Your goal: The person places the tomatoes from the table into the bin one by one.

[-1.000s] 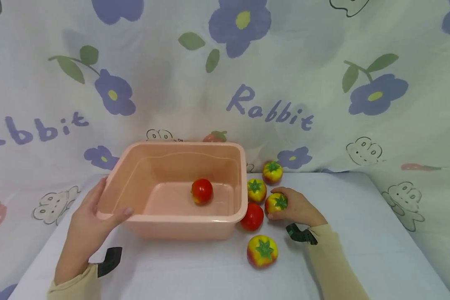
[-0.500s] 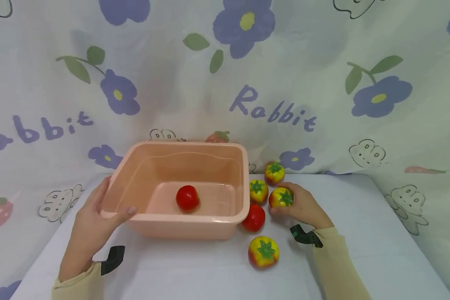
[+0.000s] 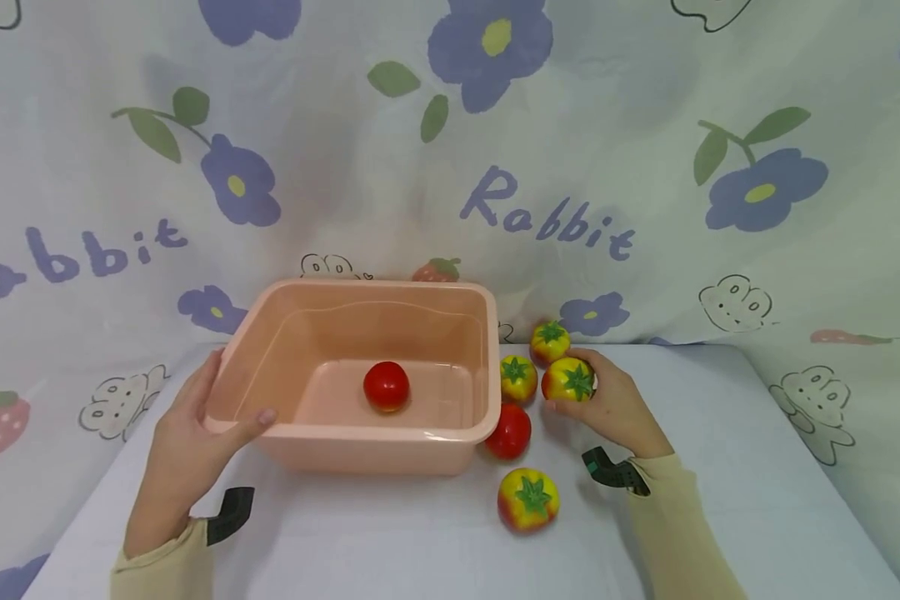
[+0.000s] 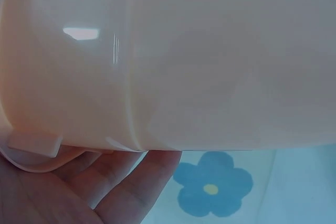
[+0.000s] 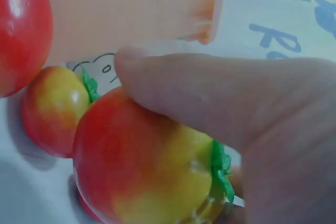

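Note:
On the left, my left hand [image 3: 187,450] grips the pink plastic basin [image 3: 375,435], thumb over its front rim and fingers against the outer side; the left wrist view shows the fingers [image 4: 142,182] along the basin wall [image 4: 210,77]. Inside the basin is a red tomato [image 3: 386,386]. To the right of the basin, my right hand [image 3: 611,404] holds a yellow-and-red tomato [image 3: 567,380] with a green leafy top. In the right wrist view, the thumb [image 5: 184,85] lies across that tomato [image 5: 142,161], and the other fingers are mostly hidden.
Beside the basin's right wall are a yellow tomato [image 3: 518,379] and a red tomato [image 3: 508,432]. Another yellow-and-red one [image 3: 551,342] stands behind, near the patterned cloth backdrop [image 3: 645,167]. Closer to the front, a further yellow-and-red tomato [image 3: 528,500] rests on the white table [image 3: 390,542].
The red tomato has rolled about inside the basin, first left, then slightly back right. My right hand has raised its tomato a little, up and to the right; my left hand stays on the basin.

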Demonstrator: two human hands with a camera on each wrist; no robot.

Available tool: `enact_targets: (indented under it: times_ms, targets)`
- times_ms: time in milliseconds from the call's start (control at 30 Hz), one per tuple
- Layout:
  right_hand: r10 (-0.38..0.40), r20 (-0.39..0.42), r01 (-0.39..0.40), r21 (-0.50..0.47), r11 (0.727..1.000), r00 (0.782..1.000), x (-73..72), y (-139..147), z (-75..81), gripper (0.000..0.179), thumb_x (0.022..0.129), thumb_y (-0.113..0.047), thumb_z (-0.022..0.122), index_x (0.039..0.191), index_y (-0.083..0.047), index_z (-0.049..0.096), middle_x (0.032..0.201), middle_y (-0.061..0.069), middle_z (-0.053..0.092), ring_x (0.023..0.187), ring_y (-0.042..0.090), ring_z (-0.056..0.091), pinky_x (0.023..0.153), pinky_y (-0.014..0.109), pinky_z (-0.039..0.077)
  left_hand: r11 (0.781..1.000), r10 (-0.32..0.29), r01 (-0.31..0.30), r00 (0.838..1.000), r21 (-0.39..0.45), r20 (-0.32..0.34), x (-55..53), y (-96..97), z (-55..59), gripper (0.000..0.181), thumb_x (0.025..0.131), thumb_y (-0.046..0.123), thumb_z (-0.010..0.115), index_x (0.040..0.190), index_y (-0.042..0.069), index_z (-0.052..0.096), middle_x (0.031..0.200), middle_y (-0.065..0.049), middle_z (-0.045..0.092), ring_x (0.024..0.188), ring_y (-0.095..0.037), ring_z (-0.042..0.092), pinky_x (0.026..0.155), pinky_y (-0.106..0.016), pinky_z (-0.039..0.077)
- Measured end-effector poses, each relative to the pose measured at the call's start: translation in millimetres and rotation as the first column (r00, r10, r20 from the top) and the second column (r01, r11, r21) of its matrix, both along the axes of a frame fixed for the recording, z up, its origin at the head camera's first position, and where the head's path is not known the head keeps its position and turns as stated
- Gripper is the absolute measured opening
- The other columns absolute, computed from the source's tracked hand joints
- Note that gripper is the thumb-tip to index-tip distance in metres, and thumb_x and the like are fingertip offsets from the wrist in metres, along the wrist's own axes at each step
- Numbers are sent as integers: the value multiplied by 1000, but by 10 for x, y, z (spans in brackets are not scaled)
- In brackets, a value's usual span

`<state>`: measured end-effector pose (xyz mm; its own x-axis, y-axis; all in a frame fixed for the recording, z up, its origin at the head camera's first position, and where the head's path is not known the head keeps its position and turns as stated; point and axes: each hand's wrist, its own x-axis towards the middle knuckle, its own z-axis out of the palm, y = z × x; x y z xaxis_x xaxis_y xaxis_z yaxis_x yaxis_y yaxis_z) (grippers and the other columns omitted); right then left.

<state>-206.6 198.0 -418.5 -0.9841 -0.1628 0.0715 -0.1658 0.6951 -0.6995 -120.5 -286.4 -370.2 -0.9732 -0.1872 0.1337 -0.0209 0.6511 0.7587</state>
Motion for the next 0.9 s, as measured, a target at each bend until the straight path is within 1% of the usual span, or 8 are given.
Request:
enact_targets:
  times_ms: [67, 300, 500, 633, 900]
  targets:
    - [-8, -9, 7, -10, 1000, 1000, 12, -11, 18, 79, 80, -34, 85, 143, -7, 47, 135, 15, 57, 112, 34, 57, 93, 54, 55, 1000, -7, 7, 1000, 5, -3, 0, -1, 8, 106, 86, 36, 80, 163, 28, 8, 166, -12, 16, 139, -50, 32, 108, -74, 27]
    - [-36, -63, 33, -51, 998, 997, 59, -48, 63, 82, 81, -34, 84, 145, -5, 43, 137, 18, 55, 115, 35, 55, 95, 55, 53, 1000, 7, -7, 1000, -2, 13, 14, -2, 3, 107, 86, 39, 80, 163, 27, 6, 166, -15, 18, 136, -50, 35, 104, -75, 30]
    - [-69, -113, 60, -79, 995, 991, 109, -93, 152, 82, 82, -36, 84, 145, -5, 41, 136, 16, 55, 111, 32, 55, 88, 47, 55, 1000, -3, 3, 1000, 0, 15, -2, 6, 5, 107, 86, 38, 80, 163, 25, 6, 166, -16, 16, 137, -52, 34, 105, -75, 29]
    - [-87, -170, 72, -93, 993, 982, 142, -138, 205, 81, 81, -34, 85, 144, -5, 43, 133, 15, 56, 111, 29, 55, 86, 43, 53, 1000, -6, 6, 1000, -1, 8, -2, 5, 12, 107, 86, 39, 80, 163, 24, 6, 166, -16, 16, 138, -52, 33, 105, -76, 29]
    - [-93, -270, 53, -152, 987, 958, 205, -246, 303, 78, 81, -28, 85, 144, -4, 45, 135, 14, 56, 112, 28, 55, 89, 48, 53, 1000, -15, 15, 1000, 4, -5, -3, -6, 25, 108, 86, 39, 80, 163, 25, 6, 166, -15, 15, 139, -53, 32, 105, -76, 28]
